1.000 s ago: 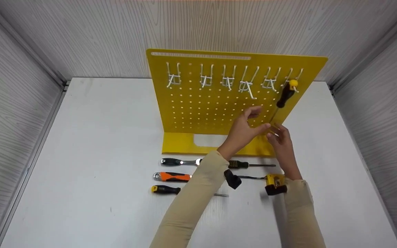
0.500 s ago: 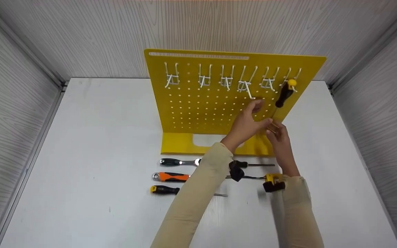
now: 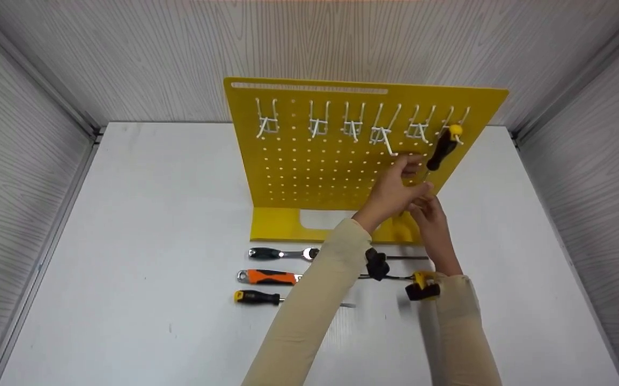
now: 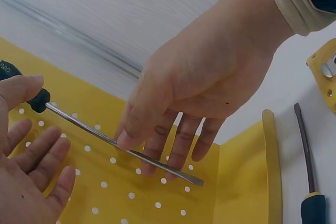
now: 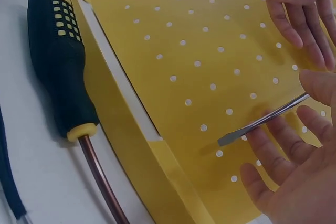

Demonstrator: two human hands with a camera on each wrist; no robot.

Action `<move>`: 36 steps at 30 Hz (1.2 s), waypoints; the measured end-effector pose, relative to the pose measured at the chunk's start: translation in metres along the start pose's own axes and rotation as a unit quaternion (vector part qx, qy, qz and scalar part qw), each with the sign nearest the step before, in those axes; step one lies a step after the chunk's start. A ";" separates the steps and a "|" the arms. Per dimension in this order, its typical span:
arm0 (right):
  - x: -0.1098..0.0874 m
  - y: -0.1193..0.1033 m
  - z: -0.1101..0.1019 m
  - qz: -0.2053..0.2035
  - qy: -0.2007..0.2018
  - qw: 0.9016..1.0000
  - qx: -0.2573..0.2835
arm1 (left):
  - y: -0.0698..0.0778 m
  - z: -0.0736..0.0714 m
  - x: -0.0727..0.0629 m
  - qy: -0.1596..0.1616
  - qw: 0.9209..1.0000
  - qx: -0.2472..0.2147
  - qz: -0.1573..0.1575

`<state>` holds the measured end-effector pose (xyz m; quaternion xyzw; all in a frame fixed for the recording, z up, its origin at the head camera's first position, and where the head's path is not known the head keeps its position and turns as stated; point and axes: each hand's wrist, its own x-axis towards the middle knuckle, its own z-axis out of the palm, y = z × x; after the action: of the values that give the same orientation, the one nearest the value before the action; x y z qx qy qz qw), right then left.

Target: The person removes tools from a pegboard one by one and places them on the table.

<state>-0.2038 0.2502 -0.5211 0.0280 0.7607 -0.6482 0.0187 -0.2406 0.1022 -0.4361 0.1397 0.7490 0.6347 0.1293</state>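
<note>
Two hands are being held close together before the lower right part of the yellow pegboard (image 3: 320, 166), which is standing upright near the back edge of the white surface (image 3: 154, 214); open room is being left on the surface to the left and right of the board, while grey walls are closing it in on three sides. A black-handled screwdriver (image 3: 441, 148) is being hung from the rightmost white hook (image 3: 457, 126), close to the board's right edge, its shaft (image 4: 121, 144) slanting down across the holes. The right hand (image 3: 432, 217) is being kept with fingers (image 4: 157, 140) relaxed and nearly straight, thumb and fingertips touching the shaft near its flat tip without gripping it. The left hand (image 3: 395, 190) is being held open just beside the shaft, palm toward the board, fingers (image 4: 37, 153) straight, closing on nothing. Several tools are lying on the surface in front of the board: a ratchet (image 3: 282, 253), an orange-handled wrench (image 3: 269, 276) and a second screwdriver (image 3: 258, 296).
</note>
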 end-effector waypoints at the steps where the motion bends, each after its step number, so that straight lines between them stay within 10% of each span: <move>1: -0.001 0.000 0.000 -0.001 -0.001 1.000 -0.006 | 0.000 0.000 0.000 -0.002 1.000 -0.001 -0.001; 36: -0.043 -0.011 0.008 -0.069 0.039 0.995 -0.052 | 0.013 0.003 -0.009 0.010 0.999 0.032 0.016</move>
<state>-0.1613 0.2401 -0.5090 -0.0002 0.7939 -0.6056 -0.0542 -0.2307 0.1034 -0.4234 0.1490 0.7678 0.6138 0.1072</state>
